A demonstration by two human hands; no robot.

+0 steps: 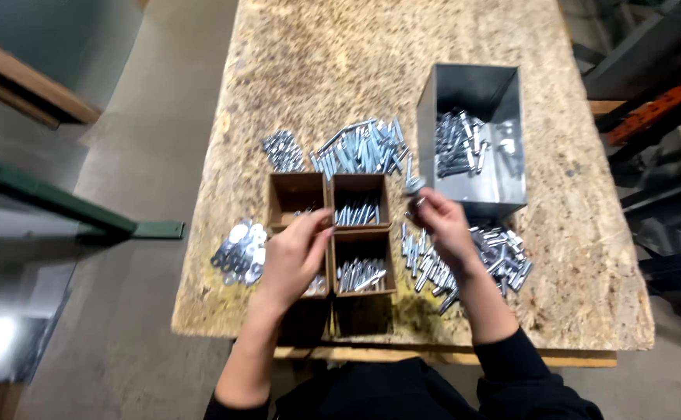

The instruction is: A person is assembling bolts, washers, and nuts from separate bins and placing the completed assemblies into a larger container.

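My right hand (pixel 443 228) is raised over a pile of silver bolts (pixel 504 260) and pinches a small metal nut or bolt (pixel 414 187) at its fingertips. My left hand (pixel 294 257) hovers over the left pair of small brown cardboard boxes (pixel 297 196), fingers curled, and I cannot tell whether it holds anything. Two more brown boxes (pixel 362 264) to the right hold silver bolts.
A chipboard table (pixel 317 62) carries a tall grey metal bin (pixel 473 136) with bolts inside, loose bolt piles (pixel 360 149) behind the boxes, and flat metal plates (pixel 241 253) near the left edge. A green metal frame (pixel 60 204) stands on the floor at left.
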